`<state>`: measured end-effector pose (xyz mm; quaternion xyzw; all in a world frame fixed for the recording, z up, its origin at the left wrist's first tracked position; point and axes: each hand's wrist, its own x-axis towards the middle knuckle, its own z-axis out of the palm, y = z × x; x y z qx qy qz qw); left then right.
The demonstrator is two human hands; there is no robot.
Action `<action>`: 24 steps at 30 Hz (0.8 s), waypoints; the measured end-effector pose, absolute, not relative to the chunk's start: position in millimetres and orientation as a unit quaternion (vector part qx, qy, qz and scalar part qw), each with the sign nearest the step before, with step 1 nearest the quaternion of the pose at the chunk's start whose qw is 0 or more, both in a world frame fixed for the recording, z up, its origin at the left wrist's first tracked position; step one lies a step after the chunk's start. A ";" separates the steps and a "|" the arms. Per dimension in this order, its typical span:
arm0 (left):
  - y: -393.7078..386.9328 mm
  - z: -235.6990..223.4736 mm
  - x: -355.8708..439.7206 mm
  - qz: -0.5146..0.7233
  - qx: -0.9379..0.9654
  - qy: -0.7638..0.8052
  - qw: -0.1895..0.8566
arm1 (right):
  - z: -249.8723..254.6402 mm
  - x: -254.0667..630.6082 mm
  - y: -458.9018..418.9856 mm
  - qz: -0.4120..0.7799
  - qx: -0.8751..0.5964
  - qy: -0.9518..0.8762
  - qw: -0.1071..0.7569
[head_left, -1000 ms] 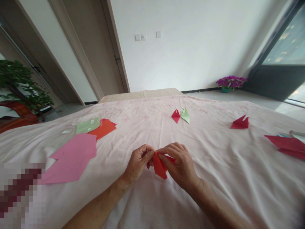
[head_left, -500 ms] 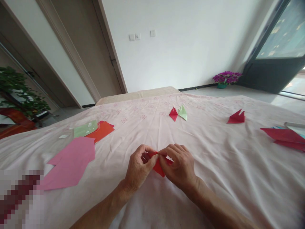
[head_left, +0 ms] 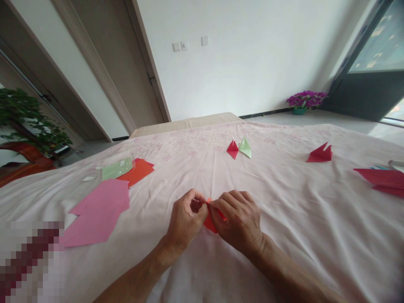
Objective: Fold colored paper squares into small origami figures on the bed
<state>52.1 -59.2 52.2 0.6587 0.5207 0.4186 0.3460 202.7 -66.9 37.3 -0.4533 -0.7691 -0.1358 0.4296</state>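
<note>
A small folded red paper [head_left: 209, 223] is at the front middle of the cloth, between my two hands. My left hand [head_left: 188, 216] pinches its upper edge between thumb and forefinger. From the other side, my right hand [head_left: 237, 219] grips the same paper, thumb and fingertips close against my left ones. Much of the paper is hidden by the fingers. Beyond the hands stand a red folded paper piece [head_left: 232, 150] and a light green one [head_left: 245, 148], side by side.
Pink paper sheets [head_left: 97, 214] lie at the left, with orange paper [head_left: 137, 171] and a light green packet [head_left: 116, 168] behind. At the right are a red folded piece [head_left: 320, 153] and larger red folded paper [head_left: 381, 179]. A wrinkled pale pink cloth [head_left: 176, 172] covers the surface.
The view has shifted slightly, so the surroundings sit a little farther right. Both hands still pinch the red paper; less of it shows beside my right fingers.
</note>
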 end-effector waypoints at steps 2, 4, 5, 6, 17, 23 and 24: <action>-58.8 52.8 52.1 0.423 0.661 0.515 0.345 | 37.4 202.6 -66.6 -0.127 -0.456 -0.768 0.431; -58.9 52.9 51.9 0.425 0.663 0.513 0.344 | 37.7 202.7 -66.7 -0.113 -0.461 -0.771 0.424; -59.0 52.7 51.7 0.424 0.663 0.513 0.343 | 38.0 202.8 -66.9 -0.105 -0.463 -0.774 0.419; -59.1 52.3 51.3 0.423 0.664 0.513 0.343 | 38.4 202.9 -67.1 -0.097 -0.466 -0.776 0.413; -55.6 49.9 43.8 0.402 0.659 0.484 0.413 | 37.8 207.3 -63.5 0.063 -0.492 -0.742 0.452; -52.9 50.5 44.2 0.405 0.614 0.470 0.488 | 37.4 210.9 -60.7 0.117 -0.493 -0.727 0.463; -52.4 50.7 44.2 0.405 0.612 0.471 0.490 | 37.3 211.4 -60.6 0.121 -0.491 -0.727 0.464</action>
